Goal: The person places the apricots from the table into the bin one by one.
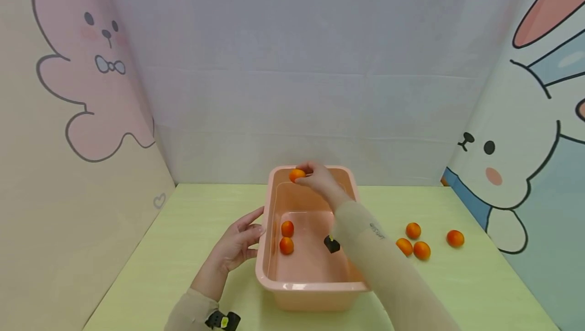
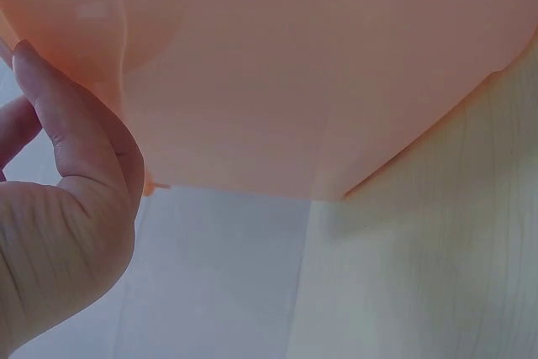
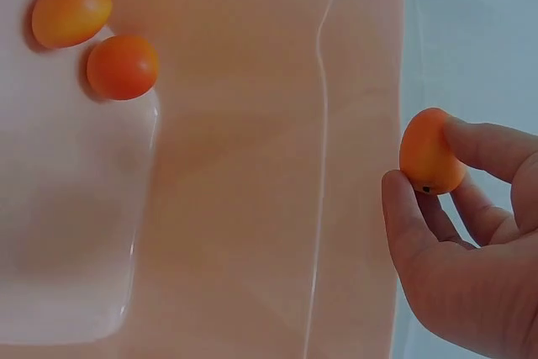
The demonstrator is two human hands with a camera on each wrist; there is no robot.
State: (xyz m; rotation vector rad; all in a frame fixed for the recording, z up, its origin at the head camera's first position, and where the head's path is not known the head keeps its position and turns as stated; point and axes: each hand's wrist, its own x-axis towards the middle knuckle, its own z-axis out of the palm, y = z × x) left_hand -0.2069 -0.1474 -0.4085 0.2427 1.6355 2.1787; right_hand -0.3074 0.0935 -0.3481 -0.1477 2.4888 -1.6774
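My right hand (image 1: pixel 318 181) pinches a small, smooth, oval orange fruit (image 3: pixel 432 150) between thumb and fingers. It holds the fruit over the far end of a pale pink plastic basin (image 1: pixel 311 286), near the far rim. On the basin floor, toward the left wall, lie two more orange fruits (image 1: pixel 286 245), side by side. Against the outside of the basin's left wall rests my left hand (image 1: pixel 237 242), its fingers extended and touching near the rim. In the left wrist view the left hand (image 2: pixel 71 199) shows in part against the basin's side. My right forearm hides part of the basin's right side.
Several loose orange fruits (image 1: pixel 421 250) lie on the pale yellow-green table (image 1: pixel 219 201) right of the basin. One fruit (image 1: pixel 455 238) sits apart, farther right. A white backdrop (image 1: pixel 292 67) rises behind the table, with cartoon-printed panels on both sides.
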